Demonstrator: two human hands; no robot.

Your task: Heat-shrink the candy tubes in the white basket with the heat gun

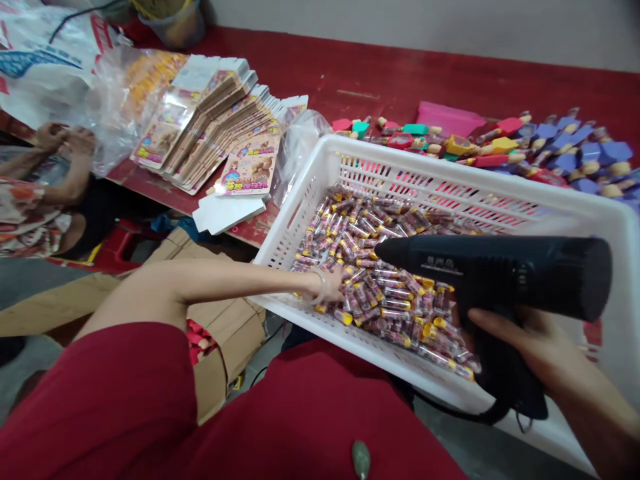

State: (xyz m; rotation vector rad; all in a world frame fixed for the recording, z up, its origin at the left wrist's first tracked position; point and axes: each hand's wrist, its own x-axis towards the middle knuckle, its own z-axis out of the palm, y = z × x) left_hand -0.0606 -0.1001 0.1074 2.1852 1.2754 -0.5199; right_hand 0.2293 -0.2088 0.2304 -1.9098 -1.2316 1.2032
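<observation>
My right hand (520,340) is wrapped round the handle of a black hair dryer (480,263). The dryer's narrow nozzle points left, over a white plastic basket (295,220). Inside the basket lies a heap of small clear tubes (370,293) with yellow ends and purple-brown printing. Down among these tubes, at the basket's left side, is my left hand (333,283), a pale bracelet at its wrist. Its fingers are small, blurred and partly sunk in the heap, so I cannot tell whether they grip a tube.
Stacks of printed cards (205,127) lie on a red table (320,73) behind the basket. Coloured toy-like pieces (565,150) and a pink container (447,120) are at the back right. A cardboard box (235,327) stands below. Another person's hands (67,140) are at far left.
</observation>
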